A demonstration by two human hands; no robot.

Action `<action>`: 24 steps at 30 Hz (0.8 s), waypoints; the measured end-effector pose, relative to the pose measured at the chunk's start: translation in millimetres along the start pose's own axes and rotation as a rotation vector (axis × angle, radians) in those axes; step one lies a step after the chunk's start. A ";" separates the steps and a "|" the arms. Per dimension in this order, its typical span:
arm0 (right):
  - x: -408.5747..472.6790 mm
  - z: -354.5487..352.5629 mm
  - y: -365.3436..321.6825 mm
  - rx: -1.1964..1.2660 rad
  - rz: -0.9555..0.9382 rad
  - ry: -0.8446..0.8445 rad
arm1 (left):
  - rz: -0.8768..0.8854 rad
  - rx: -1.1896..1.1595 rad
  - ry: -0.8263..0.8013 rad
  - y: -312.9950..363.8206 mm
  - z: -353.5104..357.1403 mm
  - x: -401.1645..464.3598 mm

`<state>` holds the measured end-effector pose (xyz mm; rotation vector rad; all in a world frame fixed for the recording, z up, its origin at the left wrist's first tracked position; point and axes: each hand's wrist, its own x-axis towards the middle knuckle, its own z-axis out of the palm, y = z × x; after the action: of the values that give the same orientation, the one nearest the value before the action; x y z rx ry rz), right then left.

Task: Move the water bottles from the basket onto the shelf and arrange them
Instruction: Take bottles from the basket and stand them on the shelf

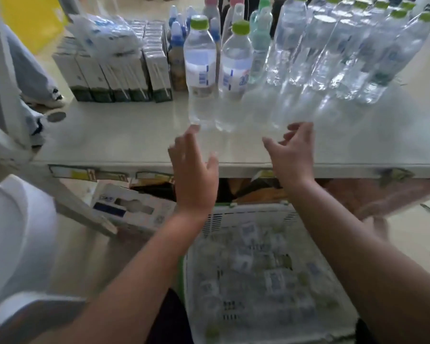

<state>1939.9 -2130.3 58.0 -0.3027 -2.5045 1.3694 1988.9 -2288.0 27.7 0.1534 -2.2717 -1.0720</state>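
Two clear water bottles with green caps, one (pixel 201 70) on the left and one (pixel 236 75) on the right, stand upright at the front of the white shelf (pixel 124 145). Behind and to their right stand several more green-capped bottles (pixel 345 50) in rows. My left hand (pixel 193 167) hovers open just below the left bottle's base, fingers spread. My right hand (pixel 293 155) is open too, fingers curled loosely, near the shelf's front edge. Neither hand holds anything. Below, the white plastic basket (pixel 248 214) holds several lying bottles (pixel 258 269), blurred.
Rows of white-and-green cartons (pixel 114 73) with a plastic-wrapped pack on top fill the shelf's left. Blue-capped and pink-capped bottles (pixel 179 33) stand at the back. A cardboard box (pixel 132 207) sits under the shelf. A person's legs and shoes (pixel 42 90) are at far left.
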 end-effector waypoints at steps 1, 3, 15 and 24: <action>-18.3 -2.3 23.6 -0.057 0.044 -0.012 | 0.046 0.017 -0.063 -9.3 2.0 -28.3; -54.5 2.8 83.1 -0.191 0.179 -0.142 | 0.034 0.081 -0.318 -34.4 12.3 -75.9; -137.6 8.3 188.9 -0.684 0.546 -0.754 | 0.108 0.681 -1.097 -136.3 74.2 -172.5; -186.8 32.0 184.8 0.184 1.304 -0.276 | 0.106 0.780 -1.118 -135.5 92.1 -175.2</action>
<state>2114.9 -2115.0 -140.0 -2.0577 -2.2826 2.0820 2056.5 -2256.0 -200.3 -0.3485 -3.5392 -0.0717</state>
